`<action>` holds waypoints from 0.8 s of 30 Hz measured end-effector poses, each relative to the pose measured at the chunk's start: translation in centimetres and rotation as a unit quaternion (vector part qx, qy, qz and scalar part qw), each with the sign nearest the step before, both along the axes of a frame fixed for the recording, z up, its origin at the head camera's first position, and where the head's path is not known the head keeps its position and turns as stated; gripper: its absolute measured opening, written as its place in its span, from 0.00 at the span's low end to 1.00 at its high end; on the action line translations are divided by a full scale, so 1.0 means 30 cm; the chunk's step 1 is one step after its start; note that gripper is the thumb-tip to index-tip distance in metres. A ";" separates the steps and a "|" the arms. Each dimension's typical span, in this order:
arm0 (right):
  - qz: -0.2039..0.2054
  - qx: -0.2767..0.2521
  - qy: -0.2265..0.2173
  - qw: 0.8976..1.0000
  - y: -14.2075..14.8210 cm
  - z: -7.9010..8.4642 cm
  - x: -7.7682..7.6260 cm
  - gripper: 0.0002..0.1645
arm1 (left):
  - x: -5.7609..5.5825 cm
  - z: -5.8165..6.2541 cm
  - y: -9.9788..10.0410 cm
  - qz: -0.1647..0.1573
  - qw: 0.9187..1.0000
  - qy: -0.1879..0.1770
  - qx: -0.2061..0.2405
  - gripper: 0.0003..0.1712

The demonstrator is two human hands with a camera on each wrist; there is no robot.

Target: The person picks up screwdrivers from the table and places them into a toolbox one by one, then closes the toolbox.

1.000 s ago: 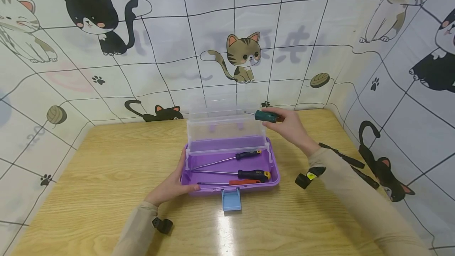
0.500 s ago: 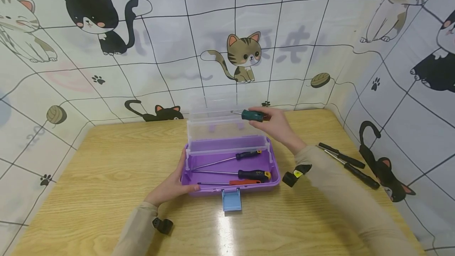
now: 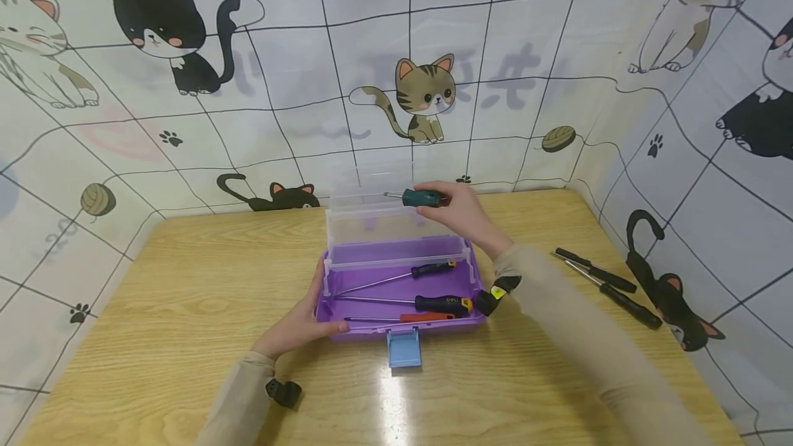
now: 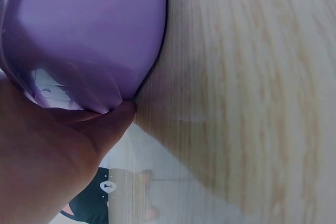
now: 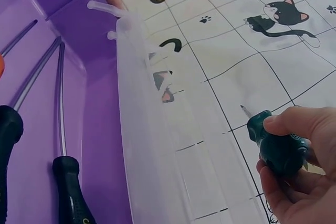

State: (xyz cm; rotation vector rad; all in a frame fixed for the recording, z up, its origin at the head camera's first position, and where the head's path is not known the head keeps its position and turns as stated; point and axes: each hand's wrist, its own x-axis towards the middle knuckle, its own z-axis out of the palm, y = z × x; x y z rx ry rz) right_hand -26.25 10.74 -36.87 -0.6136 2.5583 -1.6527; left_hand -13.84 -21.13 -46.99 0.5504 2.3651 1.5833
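Note:
My left hand (image 3: 300,322) grips the left end of a purple toolbox (image 3: 446,327), its thumb at the front corner; the left wrist view shows the fingers at the box's edge. My right hand (image 3: 458,208) holds a short, stubby screwdriver with a dark green handle (image 3: 423,198) over the raised clear lid (image 3: 353,229), tip pointing left. In the right wrist view, thumb and fingers surround the green handle (image 5: 281,148). Inside the box lie a small black-handled screwdriver (image 3: 432,268), a larger black-and-yellow one (image 3: 441,304) and a red-handled one (image 3: 427,318).
Two black-handled screwdrivers (image 3: 626,303) lie on the wooden table (image 3: 204,281) to the right, near its edge. A blue latch (image 3: 404,351) hangs down at the toolbox's front. Cat-printed cloth (image 3: 297,109) stands around the back and sides.
My right hand has moved left with the green screwdriver, from the lid's right end to over its middle. The left hand and toolbox have stayed put.

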 end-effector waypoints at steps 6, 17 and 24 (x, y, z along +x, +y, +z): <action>0.014 0.032 -0.006 0.999 -0.026 0.009 -0.027 0.25 | 0.000 -0.006 -0.004 0.000 1.000 -0.005 0.007 0.72; 0.067 0.074 0.006 0.995 -0.057 0.013 -0.109 0.25 | -0.002 -0.002 0.001 -0.002 1.000 -0.002 0.007 0.72; 0.101 0.099 -0.006 0.990 -0.078 0.029 -0.136 0.24 | 0.000 0.002 0.001 0.000 1.000 -0.007 0.001 0.72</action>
